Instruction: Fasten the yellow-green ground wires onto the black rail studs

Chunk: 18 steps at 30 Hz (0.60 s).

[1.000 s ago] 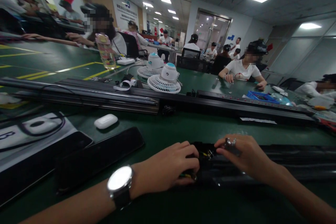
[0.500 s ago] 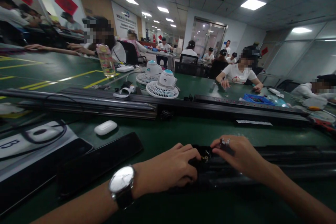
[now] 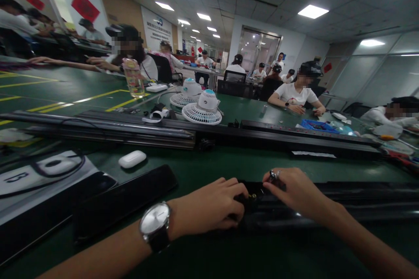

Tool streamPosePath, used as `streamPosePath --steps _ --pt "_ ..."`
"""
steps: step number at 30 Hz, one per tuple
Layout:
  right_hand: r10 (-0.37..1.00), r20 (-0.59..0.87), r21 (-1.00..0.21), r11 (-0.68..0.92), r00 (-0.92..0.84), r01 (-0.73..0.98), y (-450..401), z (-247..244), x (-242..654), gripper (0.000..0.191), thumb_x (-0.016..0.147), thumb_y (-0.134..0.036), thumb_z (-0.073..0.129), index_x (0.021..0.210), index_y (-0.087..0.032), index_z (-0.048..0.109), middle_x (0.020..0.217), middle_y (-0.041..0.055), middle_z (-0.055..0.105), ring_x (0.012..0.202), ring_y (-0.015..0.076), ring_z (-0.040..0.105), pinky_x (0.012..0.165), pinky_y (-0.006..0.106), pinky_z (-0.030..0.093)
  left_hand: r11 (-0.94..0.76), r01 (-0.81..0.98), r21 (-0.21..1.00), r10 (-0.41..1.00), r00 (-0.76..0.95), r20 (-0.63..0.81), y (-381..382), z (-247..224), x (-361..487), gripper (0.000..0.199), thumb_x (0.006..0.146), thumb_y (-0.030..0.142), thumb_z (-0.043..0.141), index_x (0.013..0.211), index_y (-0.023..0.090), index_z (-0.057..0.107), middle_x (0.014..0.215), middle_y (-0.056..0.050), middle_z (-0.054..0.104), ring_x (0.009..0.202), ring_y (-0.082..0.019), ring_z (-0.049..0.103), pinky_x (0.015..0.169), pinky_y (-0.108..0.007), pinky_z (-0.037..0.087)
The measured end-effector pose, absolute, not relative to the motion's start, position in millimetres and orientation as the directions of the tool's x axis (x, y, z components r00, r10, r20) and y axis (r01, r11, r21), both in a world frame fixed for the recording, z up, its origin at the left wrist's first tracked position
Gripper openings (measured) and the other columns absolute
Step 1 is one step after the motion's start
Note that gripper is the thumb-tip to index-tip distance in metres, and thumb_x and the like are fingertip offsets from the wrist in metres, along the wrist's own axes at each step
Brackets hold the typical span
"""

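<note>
My left hand (image 3: 214,205), a watch on its wrist, has its fingers curled over the near end of a long glossy black bar (image 3: 356,196). Just past those fingertips a small brass-coloured piece (image 3: 253,196) shows at the bar's end. My right hand (image 3: 294,185) wears a ring and hovers over the bar with thumb and forefinger pinched together. Whatever lies in that pinch is too small and dark to make out. The bar's end under my left fingers is partly hidden.
To the left are a dark flat panel (image 3: 127,200), a white earbud case (image 3: 132,159) and a watch-side cable (image 3: 39,183). Long metal bars (image 3: 131,133) cross the table behind. Farther back stand two fans (image 3: 202,113), a bottle (image 3: 133,78) and a blue tray (image 3: 319,126). Co-workers sit around.
My right fingertips have shifted very slightly, while my left hand stays at the bar's end. Across the table, a co-worker's hand has moved down toward the other hand.
</note>
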State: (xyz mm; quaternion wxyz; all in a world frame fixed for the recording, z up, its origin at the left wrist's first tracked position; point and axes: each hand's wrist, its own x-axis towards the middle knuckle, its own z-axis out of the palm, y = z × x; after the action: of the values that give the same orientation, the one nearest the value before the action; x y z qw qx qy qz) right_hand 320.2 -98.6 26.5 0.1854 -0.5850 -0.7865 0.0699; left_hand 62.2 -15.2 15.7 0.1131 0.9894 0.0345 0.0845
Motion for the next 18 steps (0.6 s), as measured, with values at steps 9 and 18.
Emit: streamPosePath --steps 9,18 --pt "0.948 0.202 -0.325 0.302 -0.246 0.896 -97.4 26.6 321.5 0.018 0.099 -0.026 0.056 0.095 -0.022 0.073 0.08 0.0006 0.073 0.072 0.0183 0.067 0.067 0.029 0.044 -0.959 0.069 0.274 0.109 0.985 0.132 -13.3 14.2 62.8 0.021 0.084 0.026 0.081 0.102 0.022 0.071 0.125 -0.005 0.061 0.111 -0.024 0.057 0.095 -0.037 0.046" --pt "0.956 0.168 -0.369 0.288 -0.241 0.884 -95.6 24.8 322.8 0.016 0.098 -0.025 0.056 0.096 -0.022 0.072 0.074 -0.0007 0.069 0.063 0.0156 0.062 0.059 0.026 0.039 -0.911 0.059 0.408 0.101 0.991 0.083 -9.8 16.2 58.4 0.019 0.086 0.015 0.076 0.101 0.027 0.074 0.131 -0.001 0.057 0.118 -0.021 0.054 0.099 -0.034 0.045"
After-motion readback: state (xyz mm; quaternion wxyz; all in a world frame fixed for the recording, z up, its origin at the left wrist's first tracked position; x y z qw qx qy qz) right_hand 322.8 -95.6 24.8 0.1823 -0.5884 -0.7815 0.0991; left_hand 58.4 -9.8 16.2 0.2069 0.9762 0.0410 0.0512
